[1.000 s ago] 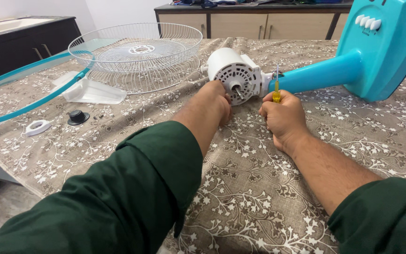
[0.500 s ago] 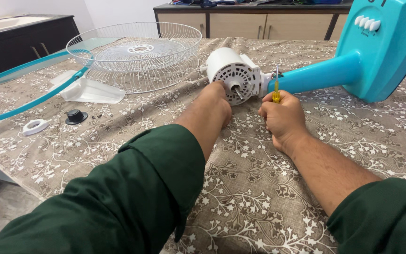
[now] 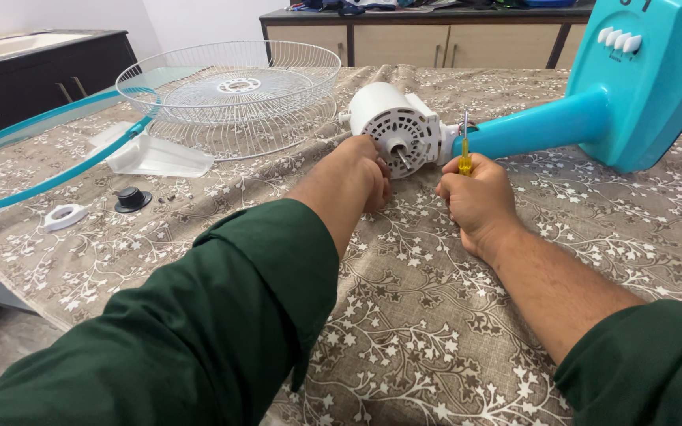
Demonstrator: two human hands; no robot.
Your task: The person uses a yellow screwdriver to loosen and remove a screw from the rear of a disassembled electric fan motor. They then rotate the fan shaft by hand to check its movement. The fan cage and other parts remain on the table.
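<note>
Item: white fan motor housing (image 3: 395,128), centre of the frame, lying on the cloth-covered worktop (image 3: 436,315), joined to the turquoise fan stand (image 3: 593,110) at upper right
Left hand (image 3: 361,170): grip closed against the housing's lower front, unchanged from a second ago
Right hand (image 3: 479,197): grip clamped on a yellow-handled screwdriver (image 3: 464,154), shaft upright at the neck joint; position barely altered, so the fastener work appears ongoing
Upper left: wire grille (image 3: 230,87), loose and well apart
</note>
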